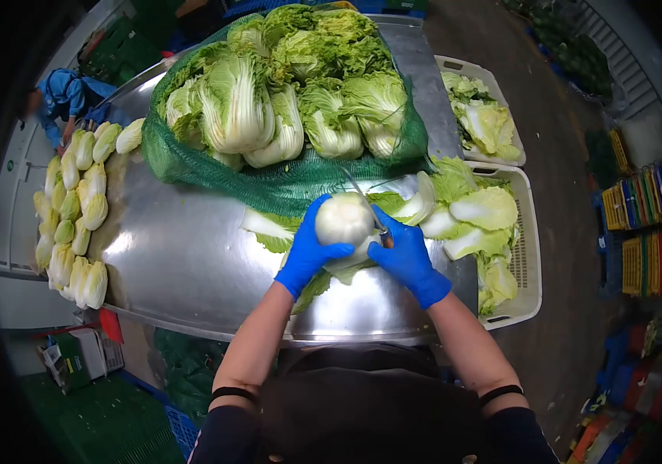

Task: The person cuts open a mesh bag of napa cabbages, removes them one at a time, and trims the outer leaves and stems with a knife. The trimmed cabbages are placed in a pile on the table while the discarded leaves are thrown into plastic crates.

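Both my hands wear blue gloves and meet over the metal table [192, 255]. My left hand [308, 251] is wrapped around the side of a napa cabbage [344, 220], whose pale, round base faces up. In my right hand [408, 263] is a knife [359, 190], its thin blade along the cabbage's right side. The knife's handle is mostly hidden by my fingers. A loose cabbage leaf [267, 224] lies just left of my left hand, and more loose leaves [485, 210] are heaped to the right of my right hand.
Beyond my hands, a green net bag [269, 185] holds several untrimmed cabbages [238, 108]. Trimmed cabbages [68, 205] line the table's left end, near a person in blue [72, 93]. Leaf-filled white crates, one near [530, 271] and one farther [510, 157], stand at the right edge.
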A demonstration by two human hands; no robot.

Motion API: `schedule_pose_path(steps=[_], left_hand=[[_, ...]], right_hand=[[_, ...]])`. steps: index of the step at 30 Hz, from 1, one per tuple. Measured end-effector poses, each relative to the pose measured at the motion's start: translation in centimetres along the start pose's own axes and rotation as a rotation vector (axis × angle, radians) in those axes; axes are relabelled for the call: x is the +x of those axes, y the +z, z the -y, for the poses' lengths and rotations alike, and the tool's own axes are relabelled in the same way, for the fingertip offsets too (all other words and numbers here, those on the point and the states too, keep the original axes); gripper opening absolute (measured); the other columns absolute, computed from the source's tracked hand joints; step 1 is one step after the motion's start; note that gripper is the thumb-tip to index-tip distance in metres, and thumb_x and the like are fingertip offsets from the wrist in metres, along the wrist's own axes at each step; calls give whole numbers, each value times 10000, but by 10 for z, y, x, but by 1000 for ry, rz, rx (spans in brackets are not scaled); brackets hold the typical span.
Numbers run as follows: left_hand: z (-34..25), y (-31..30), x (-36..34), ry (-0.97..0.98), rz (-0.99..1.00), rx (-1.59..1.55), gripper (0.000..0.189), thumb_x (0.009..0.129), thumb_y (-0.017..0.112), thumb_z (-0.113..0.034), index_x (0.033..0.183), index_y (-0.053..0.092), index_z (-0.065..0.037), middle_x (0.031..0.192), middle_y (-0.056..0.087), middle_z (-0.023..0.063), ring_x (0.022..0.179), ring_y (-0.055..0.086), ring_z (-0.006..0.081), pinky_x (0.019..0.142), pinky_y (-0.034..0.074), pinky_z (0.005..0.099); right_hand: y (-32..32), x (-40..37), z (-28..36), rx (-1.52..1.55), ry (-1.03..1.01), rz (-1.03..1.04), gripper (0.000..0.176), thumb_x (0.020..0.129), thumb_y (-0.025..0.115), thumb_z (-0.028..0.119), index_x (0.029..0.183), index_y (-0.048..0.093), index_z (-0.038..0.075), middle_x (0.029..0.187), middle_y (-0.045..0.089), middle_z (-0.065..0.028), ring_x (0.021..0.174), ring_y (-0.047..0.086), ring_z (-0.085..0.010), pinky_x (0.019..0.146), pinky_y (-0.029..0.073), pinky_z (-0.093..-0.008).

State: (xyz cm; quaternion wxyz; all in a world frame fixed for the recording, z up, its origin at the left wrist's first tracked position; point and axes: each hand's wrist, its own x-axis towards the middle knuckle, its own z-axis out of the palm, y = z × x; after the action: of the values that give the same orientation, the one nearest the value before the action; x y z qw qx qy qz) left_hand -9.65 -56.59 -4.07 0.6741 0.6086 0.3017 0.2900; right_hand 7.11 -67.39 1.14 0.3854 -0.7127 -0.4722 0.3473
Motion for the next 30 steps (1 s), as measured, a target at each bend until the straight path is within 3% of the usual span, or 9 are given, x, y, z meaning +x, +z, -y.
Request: schedule_pose_path(steps=[5,7,9,11,13,17,20,26,30], left_hand=[[-6,-19,-25,-176,-11,-518,794,739,707,-438,1341,391,-28,1301,488,133,1180,489,271,1009,400,390],[-14,-18,-40,-287,-44,-743,783,771,668,-473,1357,377,-42,1332,461,142,1208,465,289,1024,383,423],[-12,-15,-49,-399,-87,-968,774,804,630,-509,1373,364,-57,1364,435,151,1235,442,306,1040,366,456],[-5,-8,-53,-286,9,-1183,763,837,571,-535,1400,330,-80,1408,384,158,1269,398,338,1061,326,505],[-5,-10,-58,-202,112,-1210,721,858,561,-500,1399,332,-84,1404,390,154,1267,402,336,1060,326,504],[-21,-20,-56,-533,-43,-1041,685,813,659,-355,1357,377,-50,1329,470,154,1196,483,297,1036,375,443],[-30,-7,-52,-99,-94,49,509,805,645,-145,1258,444,-31,1146,561,113,1054,565,243,958,450,384],[-14,-2,-46,-392,-220,-933,551,817,653,-205,1295,434,-41,1219,540,130,1104,550,269,967,454,429],[-22,0,-46,-415,-169,-959,599,854,599,-327,1344,395,-48,1294,502,149,1166,513,301,1006,412,463]], right_hand=[[-7,-6,-31,392,-139,53,582,766,579,54,1337,469,53,1145,617,-94,663,544,-93,658,487,-260],[-29,-6,-28,479,20,56,639,776,665,84,1346,400,-29,1305,505,-138,1199,483,-188,996,395,-315],[-23,-13,2,475,118,167,675,784,716,165,1342,398,-43,1337,474,-153,1221,464,-194,1000,388,-322],[-20,-19,17,586,204,260,678,766,748,226,1302,441,-54,1172,587,-138,1081,558,-186,915,449,-308],[-21,-19,13,711,291,297,591,766,745,217,1247,490,-13,672,522,38,435,403,-41,381,308,-186],[-42,-19,-1,371,150,158,338,737,759,165,989,612,-6,752,582,3,616,516,-63,567,431,-215],[-80,-33,27,68,130,69,224,714,720,150,860,644,-2,715,596,-27,662,542,-90,635,455,-259],[-40,-42,8,4,166,152,857,705,784,248,1413,339,61,1231,563,-135,1029,554,-204,905,433,-334],[-20,-40,4,256,75,219,584,742,753,157,1254,522,-4,1091,626,-118,985,571,-166,877,452,-293]])
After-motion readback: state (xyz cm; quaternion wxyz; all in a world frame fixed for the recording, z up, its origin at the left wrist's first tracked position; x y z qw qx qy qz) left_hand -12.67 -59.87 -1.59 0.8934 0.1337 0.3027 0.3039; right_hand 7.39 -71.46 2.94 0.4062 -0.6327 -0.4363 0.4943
